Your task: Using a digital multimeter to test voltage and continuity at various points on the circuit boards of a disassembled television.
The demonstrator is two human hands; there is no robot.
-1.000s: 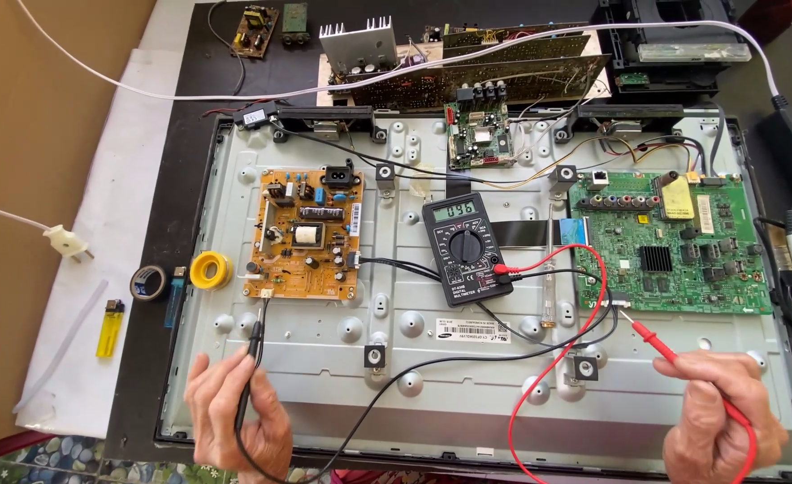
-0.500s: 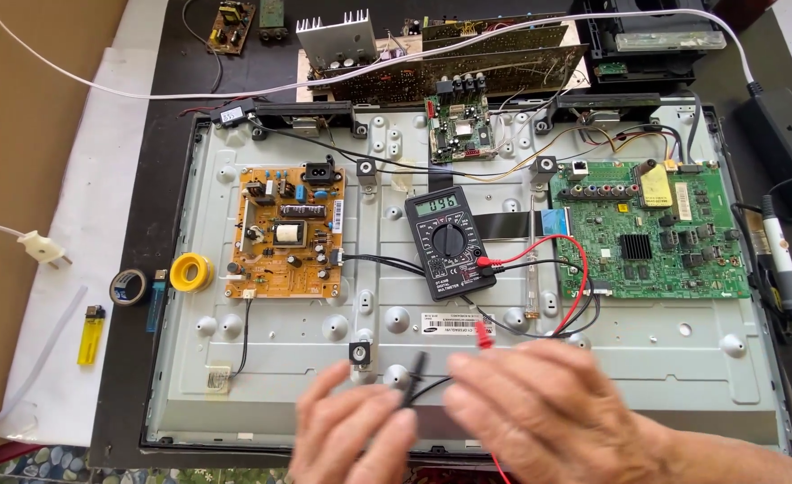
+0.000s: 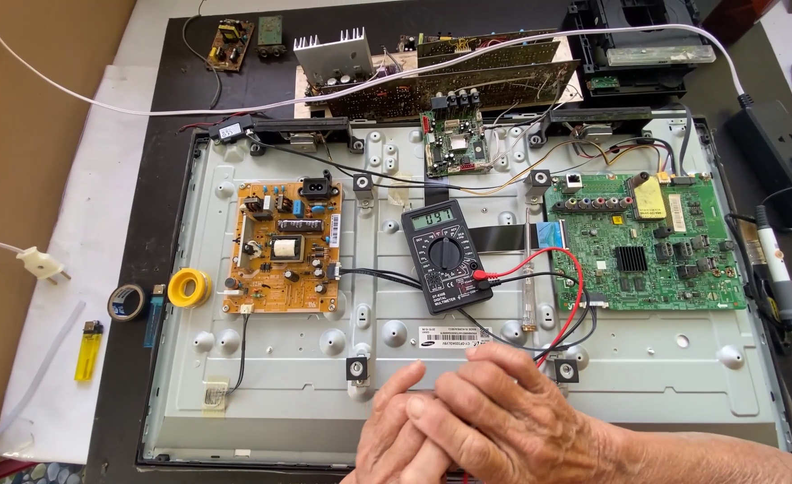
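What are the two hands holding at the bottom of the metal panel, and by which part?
It cannot be told for certain: the right hand lies over the left hand, and the red and black multimeter leads run under them, the grip hidden.

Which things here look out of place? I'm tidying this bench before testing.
Nothing looks damaged or spilled. The black multimeter lies slightly askew on the grey metal panel, its red and black leads looping loosely. Both hands, left and right, overlap at the lower edge.

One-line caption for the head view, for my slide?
Both hands, right hand over left hand, resting below a black digital multimeter on the grey metal panel.
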